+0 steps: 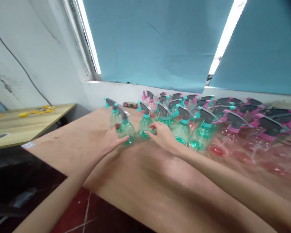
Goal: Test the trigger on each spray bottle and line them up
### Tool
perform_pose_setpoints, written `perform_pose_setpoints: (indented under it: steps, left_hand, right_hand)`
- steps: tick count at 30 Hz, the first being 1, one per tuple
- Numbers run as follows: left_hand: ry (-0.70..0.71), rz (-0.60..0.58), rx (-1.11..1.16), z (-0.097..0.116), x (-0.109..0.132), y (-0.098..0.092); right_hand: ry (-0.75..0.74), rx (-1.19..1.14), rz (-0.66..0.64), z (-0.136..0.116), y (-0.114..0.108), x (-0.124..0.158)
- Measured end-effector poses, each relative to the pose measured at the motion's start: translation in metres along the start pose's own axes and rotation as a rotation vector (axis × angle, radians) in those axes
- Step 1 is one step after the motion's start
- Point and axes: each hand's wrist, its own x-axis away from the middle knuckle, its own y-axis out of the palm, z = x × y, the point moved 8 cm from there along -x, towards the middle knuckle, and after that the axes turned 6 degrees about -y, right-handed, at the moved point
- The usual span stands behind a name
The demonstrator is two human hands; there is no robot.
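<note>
My left hand (113,138) is wrapped round the lower body of a green spray bottle (126,130), thumb across its front. The bottle stands upright, with a grey and turquoise trigger head. Just to the right, my right hand (163,134) grips the side of a second green spray bottle (145,122) between thumb and fingers. Behind the left-hand bottle stands another green spray bottle (114,117), partly hidden. More green bottles, including a nearby spray bottle (181,132), stand right of my right hand.
Rows of pink spray bottles (229,137) and green ones fill the right of the brown table (75,142). Small blocks (130,105) lie by the wall. At left is a wooden desk (12,124) with yellow pieces (42,110). The brown table's front edge drops to red floor tiles.
</note>
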Motion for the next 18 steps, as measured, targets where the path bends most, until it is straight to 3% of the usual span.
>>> perform_pose_setpoints:
  steps: [6, 18]
  left_hand:
    - [0.056, 0.010, -0.098, -0.001, -0.020, 0.006]
    - [0.107, 0.007, -0.282, 0.007, -0.044, 0.008]
  right_hand:
    - [0.088, 0.097, 0.044, 0.001, -0.006, -0.013]
    - [0.189, 0.114, -0.056, 0.006, 0.019, -0.028]
